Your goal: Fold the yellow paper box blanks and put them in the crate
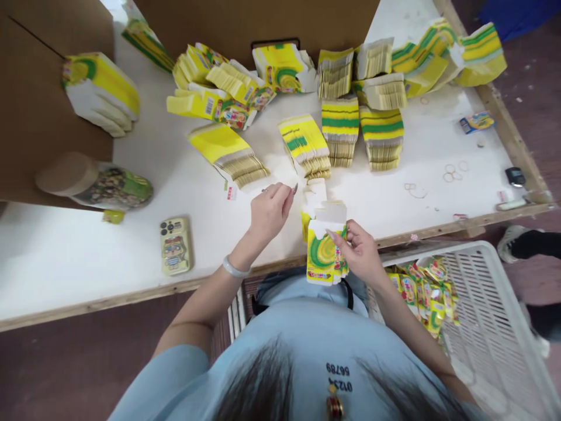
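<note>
My right hand [361, 250] grips small yellow-and-green cardboard boxes [322, 251] in front of my body, at the table's front edge. Their white top flaps stand up, and a green swirl shows on the front one. To the left, my left hand [270, 211] is above the white table, its fingers curled together; whether anything is between them I cannot make out. Just beyond it lies a fanned stack of flat yellow cartons [307, 143]. Another flat stack [228, 153] rests further left.
More carton stacks [340, 120] and folded boxes [232, 88] line the back, before a brown cardboard box [263, 20]. At left are a jar [125, 186] and a phone [176, 245]. Rubber bands [451, 173] lie at right. A white crate [486, 304] with yellow packs stands below.
</note>
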Tool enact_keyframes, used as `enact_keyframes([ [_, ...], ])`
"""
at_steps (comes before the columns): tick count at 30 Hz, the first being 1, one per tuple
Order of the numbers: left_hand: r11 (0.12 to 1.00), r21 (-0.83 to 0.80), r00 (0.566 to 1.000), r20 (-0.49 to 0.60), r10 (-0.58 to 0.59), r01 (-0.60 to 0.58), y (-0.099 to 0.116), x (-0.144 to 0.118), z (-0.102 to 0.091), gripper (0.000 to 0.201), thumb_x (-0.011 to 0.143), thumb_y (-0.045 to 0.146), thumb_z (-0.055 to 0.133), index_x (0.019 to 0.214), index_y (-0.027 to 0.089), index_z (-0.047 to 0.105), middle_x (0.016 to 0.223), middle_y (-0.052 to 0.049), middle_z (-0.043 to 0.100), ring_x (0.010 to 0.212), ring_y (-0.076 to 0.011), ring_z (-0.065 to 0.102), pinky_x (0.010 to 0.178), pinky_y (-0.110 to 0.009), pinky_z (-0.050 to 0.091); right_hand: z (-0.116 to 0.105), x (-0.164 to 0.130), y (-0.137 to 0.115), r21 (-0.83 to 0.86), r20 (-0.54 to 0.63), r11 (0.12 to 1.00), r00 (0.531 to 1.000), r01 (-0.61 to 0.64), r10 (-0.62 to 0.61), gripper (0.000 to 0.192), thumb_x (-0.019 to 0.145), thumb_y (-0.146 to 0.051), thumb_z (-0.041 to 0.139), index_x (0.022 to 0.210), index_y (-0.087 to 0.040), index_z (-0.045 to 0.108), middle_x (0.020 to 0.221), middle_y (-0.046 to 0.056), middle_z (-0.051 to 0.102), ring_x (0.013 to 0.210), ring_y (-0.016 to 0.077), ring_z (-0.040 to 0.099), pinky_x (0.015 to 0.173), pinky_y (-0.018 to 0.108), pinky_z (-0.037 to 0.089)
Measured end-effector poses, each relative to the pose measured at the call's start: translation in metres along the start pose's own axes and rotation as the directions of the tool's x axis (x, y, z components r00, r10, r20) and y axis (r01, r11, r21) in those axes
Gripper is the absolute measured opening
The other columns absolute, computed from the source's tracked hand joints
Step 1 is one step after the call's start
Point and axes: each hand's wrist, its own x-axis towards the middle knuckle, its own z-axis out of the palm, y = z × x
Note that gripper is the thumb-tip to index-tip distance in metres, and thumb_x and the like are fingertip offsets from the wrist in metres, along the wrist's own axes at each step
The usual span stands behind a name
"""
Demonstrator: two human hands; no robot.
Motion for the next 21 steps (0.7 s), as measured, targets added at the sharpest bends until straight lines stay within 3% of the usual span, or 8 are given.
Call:
enact_keyframes([
  [3, 0.991, 0.027, 0.991, -0.008, -0.132, 0.132, -0.016, -0.004, -0.007, 0.045, 0.11, 0.037, 0.029, 0.082, 0.021, 0.06, 0.08, -0.007, 0.071, 0.077, -0.0202, 0.065, 0.069, -0.03, 0.043, 0.0, 0.0, 0.001, -0.026, 0.054, 1.0, 0.998, -0.016, 0.018, 0.041, 0.083, -0.06, 0.074, 0.079, -0.025, 0.053, 0.058, -0.006, 0.053, 0.054, 0.0123, 0.049, 0.05, 0.023, 0.042],
  [8, 0.939, 0.235, 0.92, 0.242, -0.308, 0.253, -0.04, -0.029, -0.033, 0.03, 0.103, 0.032, 0.044, 0.108, 0.018, 0.07, 0.105, -0.018, 0.076, 0.101, -0.034, 0.07, 0.084, -0.044, 0.054, -0.004, 0.01, 0.006, 0.09, -0.012, 0.995, 0.999, -0.048, 0.05, 0.05, 0.078, -0.067, 0.076, 0.074, -0.025, 0.049, 0.052, -0.008, 0.046, 0.048, 0.0102, 0.041, 0.045, 0.022, 0.036],
  [10, 0.93, 0.264, 0.922, 0.222, -0.316, 0.255, -0.038, -0.039, -0.043, 0.036, 0.101, 0.031, 0.049, 0.129, 0.015, 0.064, 0.129, -0.023, 0.069, 0.121, -0.0391, 0.064, 0.097, -0.053, 0.052, -0.008, 0.021, 0.009, 0.108, -0.02, 0.993, 0.999, -0.04, 0.043, 0.052, 0.079, -0.069, 0.074, 0.071, -0.025, 0.047, 0.053, -0.008, 0.045, 0.049, 0.0107, 0.04, 0.046, 0.023, 0.036],
  [12, 0.953, 0.17, 0.947, 0.164, -0.278, 0.25, -0.029, -0.045, -0.045, 0.043, 0.102, 0.031, 0.049, 0.141, 0.016, 0.056, 0.142, -0.021, 0.063, 0.132, -0.0364, 0.059, 0.107, -0.054, 0.049, -0.01, 0.038, 0.012, 0.068, -0.023, 0.998, 1.0, -0.013, 0.015, 0.054, 0.081, -0.072, 0.069, 0.068, -0.025, 0.045, 0.054, -0.006, 0.045, 0.052, 0.0122, 0.042, 0.05, 0.026, 0.038],
  [15, 0.967, -0.086, 0.957, 0.189, -0.222, 0.241, -0.009, -0.048, -0.029, 0.04, 0.105, 0.034, 0.045, 0.14, 0.02, 0.055, 0.134, -0.015, 0.068, 0.126, -0.0277, 0.063, 0.109, -0.046, 0.051, -0.009, 0.065, 0.019, -0.213, -0.065, 0.976, 0.996, 0.048, -0.063, 0.055, 0.086, -0.075, 0.059, 0.067, -0.025, 0.045, 0.059, -0.003, 0.047, 0.06, 0.0162, 0.047, 0.059, 0.029, 0.041],
  [17, 0.953, -0.184, 0.951, 0.243, -0.192, 0.24, 0.002, -0.052, -0.006, 0.046, 0.104, 0.039, 0.047, 0.146, 0.019, 0.05, 0.139, -0.016, 0.064, 0.132, -0.0286, 0.06, 0.113, -0.049, 0.05, -0.008, 0.078, 0.025, -0.477, -0.129, 0.878, 0.983, 0.053, -0.129, 0.049, 0.088, -0.071, 0.056, 0.077, -0.024, 0.053, 0.071, 0.002, 0.056, 0.073, 0.0216, 0.055, 0.069, 0.034, 0.045],
  [19, 0.949, -0.219, 0.944, 0.29, -0.159, 0.227, 0.009, -0.06, 0.02, 0.061, 0.102, 0.045, 0.053, 0.154, 0.018, 0.039, 0.153, -0.021, 0.053, 0.148, -0.0335, 0.046, 0.121, -0.056, 0.04, -0.007, 0.082, 0.032, -0.647, -0.199, 0.763, 0.968, -0.013, -0.153, 0.048, 0.087, -0.069, 0.059, 0.098, -0.022, 0.057, 0.091, 0.009, 0.063, 0.089, 0.028, 0.06, 0.079, 0.038, 0.048],
  [21, 0.944, -0.236, 0.935, 0.323, -0.146, 0.229, 0.013, -0.07, 0.042, 0.073, 0.1, 0.051, 0.055, 0.16, 0.019, 0.03, 0.164, -0.022, 0.039, 0.159, -0.0368, 0.028, 0.127, -0.06, 0.03, -0.008, 0.08, 0.04, -0.686, -0.239, 0.719, 0.968, -0.112, -0.077, 0.056, 0.082, -0.07, 0.064, 0.108, -0.022, 0.055, 0.093, 0.01, 0.065, 0.09, 0.0295, 0.062, 0.076, 0.038, 0.048],
])
